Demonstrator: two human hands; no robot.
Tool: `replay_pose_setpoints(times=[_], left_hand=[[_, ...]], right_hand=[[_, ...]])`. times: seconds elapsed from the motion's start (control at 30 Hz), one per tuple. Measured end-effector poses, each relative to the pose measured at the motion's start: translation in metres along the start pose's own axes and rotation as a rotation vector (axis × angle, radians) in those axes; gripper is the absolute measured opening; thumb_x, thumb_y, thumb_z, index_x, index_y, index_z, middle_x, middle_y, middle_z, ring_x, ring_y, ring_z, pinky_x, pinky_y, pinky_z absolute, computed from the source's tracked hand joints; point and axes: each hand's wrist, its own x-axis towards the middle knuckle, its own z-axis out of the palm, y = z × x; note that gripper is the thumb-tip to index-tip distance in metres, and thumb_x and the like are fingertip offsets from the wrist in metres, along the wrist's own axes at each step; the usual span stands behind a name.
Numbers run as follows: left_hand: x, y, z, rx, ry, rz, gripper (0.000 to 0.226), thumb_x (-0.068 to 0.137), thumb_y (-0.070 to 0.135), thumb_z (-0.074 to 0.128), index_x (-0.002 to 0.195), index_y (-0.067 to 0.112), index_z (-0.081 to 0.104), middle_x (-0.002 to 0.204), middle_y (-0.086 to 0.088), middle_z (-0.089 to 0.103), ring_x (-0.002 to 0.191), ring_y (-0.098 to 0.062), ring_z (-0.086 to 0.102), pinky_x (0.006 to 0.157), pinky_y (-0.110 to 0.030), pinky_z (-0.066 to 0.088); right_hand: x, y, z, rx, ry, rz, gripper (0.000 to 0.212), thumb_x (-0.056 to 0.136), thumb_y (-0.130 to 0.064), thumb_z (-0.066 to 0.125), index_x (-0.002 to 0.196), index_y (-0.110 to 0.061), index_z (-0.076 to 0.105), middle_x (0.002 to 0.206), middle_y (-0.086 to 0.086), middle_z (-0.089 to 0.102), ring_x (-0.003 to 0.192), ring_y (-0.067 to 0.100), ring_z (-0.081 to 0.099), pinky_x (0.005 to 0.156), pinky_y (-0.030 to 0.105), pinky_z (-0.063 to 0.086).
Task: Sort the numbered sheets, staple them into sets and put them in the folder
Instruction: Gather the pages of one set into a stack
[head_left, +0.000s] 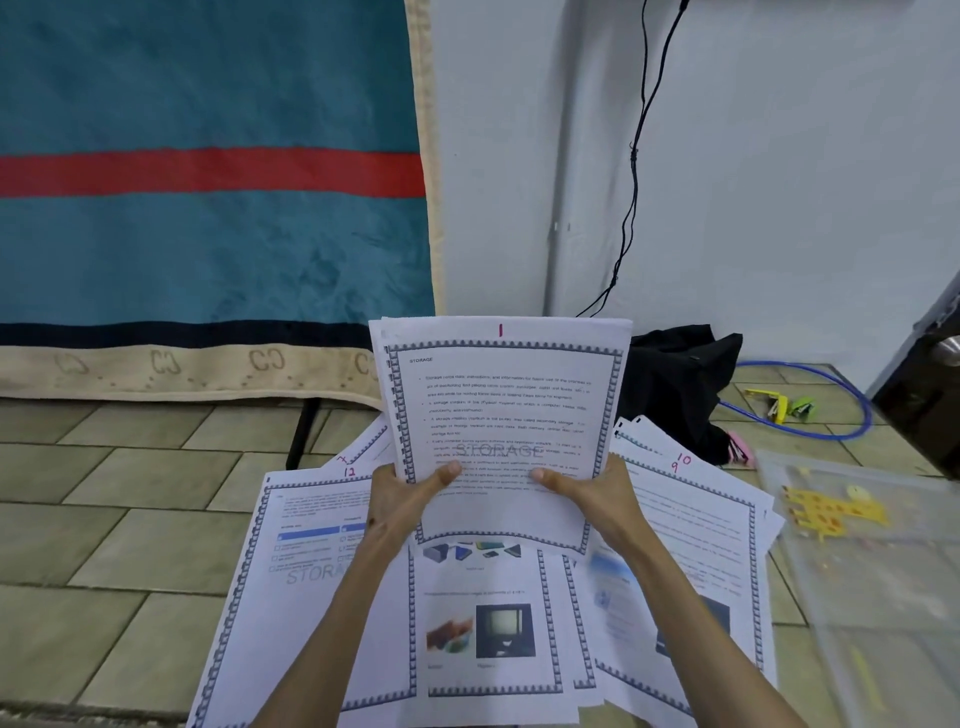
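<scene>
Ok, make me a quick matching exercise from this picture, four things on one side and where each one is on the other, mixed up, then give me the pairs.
Things:
1. sheet numbered 1
2. sheet numbered 12
3. green stapler
4. clear folder

Places:
A. flat on the floor, left of the forearms
B. on the floor at the far right, by the blue hoop
C. held up in both hands
D. on the floor at the right edge, near the sheets

Pairs: 1-C, 2-A, 3-B, 4-D

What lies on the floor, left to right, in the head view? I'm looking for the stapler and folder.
Sheet 12 → photo sheet → sheet 9 → staplers → clear folder.
</scene>
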Motion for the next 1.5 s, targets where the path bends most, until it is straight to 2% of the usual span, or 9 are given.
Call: replay_pose_setpoints(times=[0.1, 0.2, 0.33, 0.53, 0.8, 1.03, 1.17, 1.37, 1.5], left_hand=[[0.001, -0.006, -0.005, 0.015, -0.078, 0.002, 0.017, 0.070, 0.017, 0.079, 0.078, 0.023, 0.066, 0.067, 0.016, 0.067, 0.073, -0.006, 0.064, 0.057, -0.013, 0.054], [0.000, -0.012, -0.006, -0.006, -0.125, 0.004, 0.028, 0.057, 0.035, 0.084, 0.077, 0.027, 0.067, 0.065, 0.017, 0.070, 0.077, -0.011, 0.068, 0.064, -0.019, 0.057], [0.000, -0.016, -0.002, -0.007, -0.070, -0.024, 0.020, 0.072, 0.013, 0.077, 0.077, 0.025, 0.063, 0.079, 0.009, 0.065, 0.083, -0.019, 0.063, 0.083, -0.034, 0.053], [0.003, -0.021, -0.004, -0.012, -0.060, -0.039, 0.020, 0.069, 0.012, 0.080, 0.074, 0.025, 0.066, 0.062, 0.017, 0.069, 0.082, -0.017, 0.065, 0.078, -0.034, 0.055], [-0.005, -0.023, -0.002, -0.032, -0.029, 0.000, 0.018, 0.077, 0.016, 0.074, 0.084, 0.026, 0.061, 0.090, 0.004, 0.067, 0.094, -0.023, 0.063, 0.087, -0.036, 0.052], [-0.008, -0.020, 0.002, -0.006, 0.045, 0.002, 0.025, 0.070, 0.013, 0.080, 0.073, 0.025, 0.059, 0.074, 0.009, 0.062, 0.084, -0.022, 0.061, 0.059, -0.021, 0.053], [-0.009, -0.021, 0.000, 0.013, 0.030, 0.009, 0.025, 0.070, 0.010, 0.079, 0.075, 0.028, 0.061, 0.077, 0.007, 0.064, 0.084, -0.021, 0.061, 0.078, -0.032, 0.052], [-0.008, -0.026, -0.003, 0.023, 0.028, -0.002, 0.026, 0.067, 0.014, 0.082, 0.075, 0.032, 0.065, 0.068, 0.020, 0.067, 0.084, -0.017, 0.065, 0.077, -0.032, 0.054], [-0.009, -0.022, -0.008, 0.048, -0.011, 0.019, 0.030, 0.067, 0.012, 0.081, 0.084, 0.026, 0.061, 0.088, 0.006, 0.066, 0.092, -0.020, 0.062, 0.085, -0.034, 0.052]], right_hand=[[-0.002, 0.001, -0.003, 0.039, -0.032, 0.019, 0.030, 0.065, -0.008, 0.083, 0.090, -0.021, 0.072, 0.089, -0.004, 0.076, 0.084, 0.013, 0.073, 0.068, 0.023, 0.057], [-0.003, 0.001, -0.004, 0.048, -0.082, 0.029, 0.035, 0.065, -0.006, 0.082, 0.097, -0.017, 0.072, 0.095, 0.000, 0.076, 0.089, 0.015, 0.072, 0.071, 0.024, 0.057], [-0.002, 0.002, -0.001, 0.052, -0.095, 0.033, 0.036, 0.066, -0.006, 0.081, 0.100, -0.012, 0.071, 0.098, 0.003, 0.075, 0.091, 0.019, 0.072, 0.073, 0.026, 0.057], [-0.001, 0.005, 0.000, -0.007, -0.051, 0.036, 0.037, 0.064, -0.011, 0.085, 0.098, -0.017, 0.072, 0.095, -0.001, 0.076, 0.087, 0.014, 0.072, 0.069, 0.023, 0.057], [-0.004, 0.007, 0.003, 0.007, -0.057, 0.020, 0.036, 0.067, -0.007, 0.082, 0.101, -0.014, 0.071, 0.097, 0.000, 0.075, 0.089, 0.014, 0.072, 0.071, 0.023, 0.057], [-0.004, 0.009, 0.002, -0.008, -0.024, 0.041, 0.030, 0.070, -0.018, 0.081, 0.099, -0.019, 0.071, 0.096, -0.001, 0.075, 0.088, 0.013, 0.072, 0.073, 0.025, 0.058], [-0.002, -0.002, -0.001, -0.014, -0.081, 0.021, 0.029, 0.068, -0.008, 0.080, 0.094, -0.016, 0.073, 0.092, -0.002, 0.076, 0.087, 0.015, 0.072, 0.070, 0.023, 0.057], [0.003, -0.025, 0.000, -0.003, -0.062, -0.071, 0.020, 0.070, -0.003, 0.078, 0.083, -0.017, 0.073, 0.082, -0.006, 0.076, 0.079, 0.012, 0.073, 0.062, 0.018, 0.055], [0.002, -0.023, 0.003, -0.026, -0.050, -0.078, 0.026, 0.068, -0.004, 0.081, 0.087, -0.020, 0.072, 0.085, -0.007, 0.076, 0.080, 0.011, 0.073, 0.065, 0.019, 0.056]])
